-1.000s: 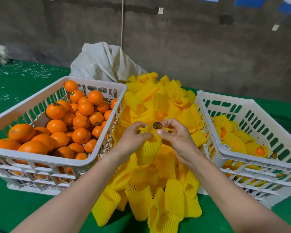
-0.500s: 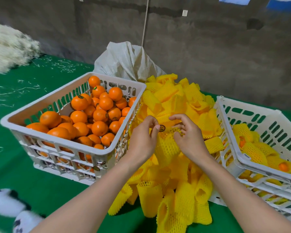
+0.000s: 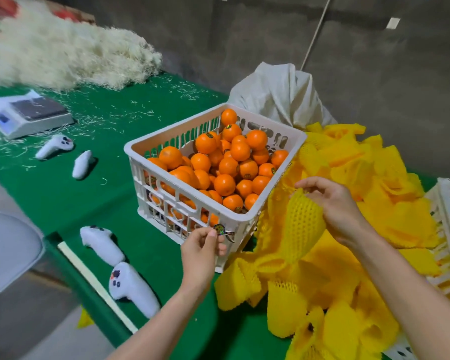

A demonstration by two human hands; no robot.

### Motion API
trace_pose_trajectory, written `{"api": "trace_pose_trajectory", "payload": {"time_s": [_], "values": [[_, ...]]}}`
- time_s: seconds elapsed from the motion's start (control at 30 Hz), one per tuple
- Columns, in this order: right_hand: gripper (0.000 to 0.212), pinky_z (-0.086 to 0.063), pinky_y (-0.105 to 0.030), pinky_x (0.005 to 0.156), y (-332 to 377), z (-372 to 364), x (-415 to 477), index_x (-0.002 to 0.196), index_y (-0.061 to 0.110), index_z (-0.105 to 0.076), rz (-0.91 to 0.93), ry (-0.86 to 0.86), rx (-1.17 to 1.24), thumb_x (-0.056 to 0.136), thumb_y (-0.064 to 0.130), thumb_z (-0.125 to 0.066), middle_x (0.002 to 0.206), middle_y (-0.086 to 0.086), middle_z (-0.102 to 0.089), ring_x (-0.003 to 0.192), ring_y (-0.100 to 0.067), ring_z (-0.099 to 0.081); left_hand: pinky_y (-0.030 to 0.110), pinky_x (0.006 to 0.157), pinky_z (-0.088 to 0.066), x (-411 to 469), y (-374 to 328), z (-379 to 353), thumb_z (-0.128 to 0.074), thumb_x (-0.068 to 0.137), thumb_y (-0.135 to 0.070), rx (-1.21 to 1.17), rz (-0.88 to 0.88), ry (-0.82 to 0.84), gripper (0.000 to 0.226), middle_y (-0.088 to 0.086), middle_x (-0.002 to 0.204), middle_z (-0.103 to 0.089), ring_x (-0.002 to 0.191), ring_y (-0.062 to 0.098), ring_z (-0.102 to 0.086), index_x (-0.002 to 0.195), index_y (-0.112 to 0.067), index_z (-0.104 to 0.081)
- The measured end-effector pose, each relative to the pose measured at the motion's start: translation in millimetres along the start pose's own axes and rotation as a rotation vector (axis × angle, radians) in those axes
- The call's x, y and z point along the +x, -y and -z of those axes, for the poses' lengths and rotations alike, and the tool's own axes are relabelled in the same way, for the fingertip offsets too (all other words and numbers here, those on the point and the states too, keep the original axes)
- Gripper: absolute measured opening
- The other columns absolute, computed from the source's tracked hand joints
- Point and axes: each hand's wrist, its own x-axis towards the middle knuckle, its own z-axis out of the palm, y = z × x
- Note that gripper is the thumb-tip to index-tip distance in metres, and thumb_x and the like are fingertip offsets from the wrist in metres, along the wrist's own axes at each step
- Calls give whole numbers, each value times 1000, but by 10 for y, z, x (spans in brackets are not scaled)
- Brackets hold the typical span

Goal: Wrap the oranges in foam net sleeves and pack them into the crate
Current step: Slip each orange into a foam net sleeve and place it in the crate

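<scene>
Sleeve (image 3: 302,224) in right hand (image 3: 334,207)

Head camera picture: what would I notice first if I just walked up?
The white crate heaped with oranges in the middle of the green table grabs the eye first. Right of it spreads a pile of yellow foam net sleeves, where the right hand grips one bulging sleeve, while the left hand pinches a round sticker by the crate's near corner.

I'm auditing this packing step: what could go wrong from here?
Only the right hand holds the bulging foam sleeve; it might drop. The left hand pinches a small sticker, which may cling to fingers. A white controller lies near the table edge, beside that forearm, and could be knocked off.
</scene>
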Motion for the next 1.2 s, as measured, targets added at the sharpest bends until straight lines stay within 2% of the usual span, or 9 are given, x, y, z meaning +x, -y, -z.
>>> {"api": "trace_pose_trajectory", "payload": {"time_s": [0.33, 0.47, 0.6, 0.7, 0.8, 0.9, 0.97, 1.07, 1.2], "values": [[36, -40, -37, 76, 39, -107, -110, 82, 20, -64, 29, 35, -54, 84, -13, -50, 99, -35, -61, 82, -28, -55, 16, 51, -49, 105, 84, -54, -62, 90, -12, 167, -54, -101, 7, 12, 71, -66, 53, 8, -62, 84, -10, -60], [37, -40, -36, 74, 21, -50, -140, 81, 21, -65, 16, 5, -72, 84, -12, -51, 94, -35, -61, 79, -27, -55, 18, 51, -47, 122, 67, -42, -65, 88, -16, 260, -107, -119, 14, 14, 76, -62, 66, 22, -62, 86, -18, -52], [36, -43, -20, 60, 15, -26, -148, 80, 22, -65, 30, 17, -69, 85, -12, -51, 73, -1, -67, 64, -6, -57, 20, 52, -32, 43, -13, -51, -62, 83, -2, 308, -192, -133, 29, 0, 62, -40, 52, 3, -35, 70, -16, -40], [37, -42, -14, 57, 40, -11, -178, 80, 23, -64, 41, 22, -52, 85, -11, -52, 64, 13, -64, 60, 2, -56, 24, 53, -28, -140, -196, -144, -56, 81, -2, 191, -383, -70, 26, -2, 60, -33, 52, 4, -31, 69, -18, -40], [34, -40, -30, 66, 52, 13, -212, 81, 23, -59, 63, -10, -15, 85, -11, -53, 81, -10, -63, 77, -23, -58, 22, 52, -34, -323, -479, -307, -56, 80, -26, 141, -654, 64, 9, 2, 63, -46, 57, 7, -43, 78, -23, -48], [34, -33, -38, 65, 71, 59, -254, 75, 22, -51, 113, -59, 1, 85, -10, -54, 78, -33, -53, 68, -45, -50, 13, 61, -41, -430, -718, -541, -60, 80, -44, 235, -621, 336, 25, -7, 83, -58, 74, 3, -55, 98, -28, -56], [35, -38, -33, 64, 72, 104, -292, 71, 20, -53, 158, -82, -47, 82, -13, -53, 73, -22, -56, 67, -32, -53, 13, 68, -45, -414, -811, -712, -64, 79, -50, 415, -502, 499, 39, -17, 98, -59, 87, -1, -57, 111, -29, -58], [36, -43, -15, 62, 84, 203, -351, 70, 22, -61, 162, -136, -63, 85, -9, -54, 72, 7, -61, 69, -4, -55, 24, 60, -41, -314, -880, -915, -68, 86, -29, 536, -522, 518, 12, -7, 83, -63, 71, 4, -53, 86, -18, -66], [17, -41, -15, 85, 117, 324, -451, 83, 24, -68, 243, -152, -176, 88, 35, -57, 102, 4, -61, 102, -7, -55, 18, 51, -31, -95, -976, -1093, -66, 87, -24, 616, -594, 513, 18, -7, 68, -49, 58, 2, -44, 76, -22, -52]]}}
